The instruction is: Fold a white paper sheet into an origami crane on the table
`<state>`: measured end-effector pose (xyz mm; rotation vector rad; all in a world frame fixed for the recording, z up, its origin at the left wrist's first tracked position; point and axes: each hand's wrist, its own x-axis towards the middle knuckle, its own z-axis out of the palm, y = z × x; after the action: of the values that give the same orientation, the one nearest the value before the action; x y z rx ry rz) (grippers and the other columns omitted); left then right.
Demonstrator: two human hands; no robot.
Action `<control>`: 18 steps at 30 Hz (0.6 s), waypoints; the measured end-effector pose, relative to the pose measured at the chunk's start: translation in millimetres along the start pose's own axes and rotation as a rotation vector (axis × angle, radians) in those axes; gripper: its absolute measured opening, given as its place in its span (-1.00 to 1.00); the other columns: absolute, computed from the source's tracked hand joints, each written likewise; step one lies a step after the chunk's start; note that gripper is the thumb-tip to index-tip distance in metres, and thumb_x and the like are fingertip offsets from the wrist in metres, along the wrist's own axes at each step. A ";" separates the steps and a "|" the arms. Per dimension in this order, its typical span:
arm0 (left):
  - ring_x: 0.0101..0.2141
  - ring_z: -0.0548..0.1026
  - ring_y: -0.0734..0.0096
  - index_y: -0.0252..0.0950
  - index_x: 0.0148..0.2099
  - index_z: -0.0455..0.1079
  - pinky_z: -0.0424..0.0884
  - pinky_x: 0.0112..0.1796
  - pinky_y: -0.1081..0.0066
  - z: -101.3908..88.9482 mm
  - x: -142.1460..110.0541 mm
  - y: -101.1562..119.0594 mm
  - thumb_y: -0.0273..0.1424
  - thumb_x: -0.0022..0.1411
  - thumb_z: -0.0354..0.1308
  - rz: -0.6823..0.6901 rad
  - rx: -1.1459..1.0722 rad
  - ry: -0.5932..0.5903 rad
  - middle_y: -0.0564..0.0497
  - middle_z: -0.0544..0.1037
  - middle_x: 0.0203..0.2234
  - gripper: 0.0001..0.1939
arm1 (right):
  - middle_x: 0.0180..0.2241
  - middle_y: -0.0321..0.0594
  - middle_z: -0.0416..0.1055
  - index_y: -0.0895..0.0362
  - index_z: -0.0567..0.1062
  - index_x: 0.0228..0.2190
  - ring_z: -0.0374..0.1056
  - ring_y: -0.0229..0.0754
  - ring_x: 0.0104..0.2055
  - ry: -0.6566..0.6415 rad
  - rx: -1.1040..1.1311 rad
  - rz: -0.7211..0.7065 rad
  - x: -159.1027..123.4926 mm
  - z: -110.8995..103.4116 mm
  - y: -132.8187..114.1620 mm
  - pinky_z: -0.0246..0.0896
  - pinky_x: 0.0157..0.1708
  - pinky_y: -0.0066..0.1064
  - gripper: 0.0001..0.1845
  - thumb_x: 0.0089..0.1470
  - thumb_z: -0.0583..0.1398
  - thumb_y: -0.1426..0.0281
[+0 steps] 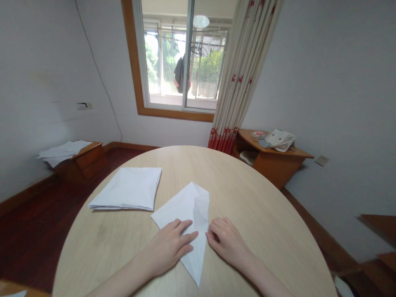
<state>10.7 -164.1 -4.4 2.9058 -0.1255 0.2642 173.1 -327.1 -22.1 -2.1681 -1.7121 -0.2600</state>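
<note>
The folded sheet of white paper lies on the counter, its narrow point toward the person. The left hand rests on the sheet's left part, fingers spread; the right hand is curled at the sheet's right edge, thumb and forefinger close together, though I cannot tell whether they pinch the paper. To fold well here, press steadily with the left hand so nothing slides, line up the edges before pressing, then run a fingertip firmly along the crease toward the point, without lifting the layers. The paper stack, left of the sheet, shows no writing. Marks on the pale bag, beyond the sheet to its right, are too small to read.
</note>
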 end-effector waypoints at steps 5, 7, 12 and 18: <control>-0.02 0.34 0.15 -0.13 0.20 0.29 0.32 0.00 0.14 0.6 0.1 -0.3 -0.34 0.40 0.00 0.014 -0.005 0.013 -0.08 0.34 0.12 -0.65 | -0.55 -0.35 0.33 0.12 0.27 -0.60 0.23 -0.25 -0.46 -0.011 0.060 -0.001 -0.5 -0.6 -2.5 -0.01 -0.36 -0.42 -0.77 -0.01 0.13 0.60; -0.03 0.34 0.15 -0.13 0.20 0.28 0.32 0.00 0.14 0.0 0.0 0.0 -0.35 0.39 0.00 0.012 0.000 0.007 -0.07 0.34 0.12 -0.65 | -0.56 -0.35 0.33 0.12 0.26 -0.61 0.23 -0.27 -0.47 -0.017 0.082 -0.009 -0.6 -1.7 -3.8 -0.02 -0.37 -0.42 -0.77 -0.02 0.13 0.61; -0.04 0.35 0.16 -0.12 0.19 0.28 0.33 -0.01 0.14 -1.4 0.0 0.5 -0.36 0.39 0.00 0.016 0.006 0.013 -0.07 0.35 0.12 -0.65 | -0.58 -0.37 0.31 0.13 0.25 -0.63 0.22 -0.28 -0.48 -0.055 0.131 -0.039 -0.8 -4.2 -5.9 -0.01 -0.36 -0.42 -0.77 -0.04 0.12 0.60; -0.03 0.34 0.16 -0.10 0.20 0.27 0.33 -0.01 0.14 -2.6 -0.3 0.5 -0.34 0.41 -0.04 0.012 -0.012 0.011 -0.06 0.34 0.12 -0.65 | -0.58 -0.39 0.27 0.12 0.25 -0.64 0.22 -0.29 -0.47 -0.084 0.129 -0.072 -3.0 -5.8 -9.5 0.02 -0.35 -0.43 -0.78 -0.10 0.11 0.61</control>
<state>9.9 -163.9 -1.8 2.8924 -0.1427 0.2803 163.7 -330.2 -16.3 -2.0547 -1.8022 -0.0758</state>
